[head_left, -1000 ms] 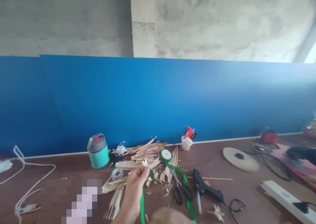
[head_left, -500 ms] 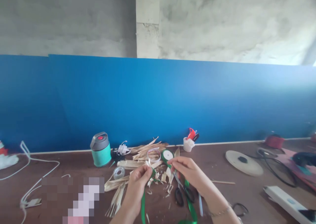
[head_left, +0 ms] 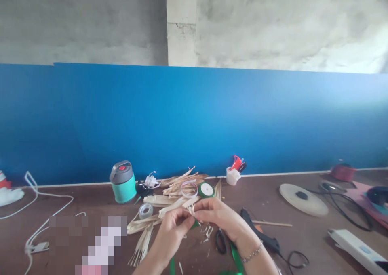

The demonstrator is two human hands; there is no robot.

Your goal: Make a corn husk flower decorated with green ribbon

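Observation:
My left hand pinches a small bundle of pale dried corn husk with green ribbon at its base. Close against it, my right hand has thumb and fingers pressed together at the same bundle, so the fingertips of both hands nearly touch. The fingers partly hide the bundle. Lower down, black-handled scissors lie partly under my right hand, and a length of green ribbon hangs below each wrist. Strips of corn husk are spread beside my left hand.
Behind the hands lie a green ribbon spool, a ring of pale ribbon and a tape roll. A teal jar stands left. Right are a black glue gun, a wooden stick, a round lid and a white cup.
My right hand has moved left and now meets my left hand at the husk bundle. The glue gun, hidden before behind my right forearm, now shows.

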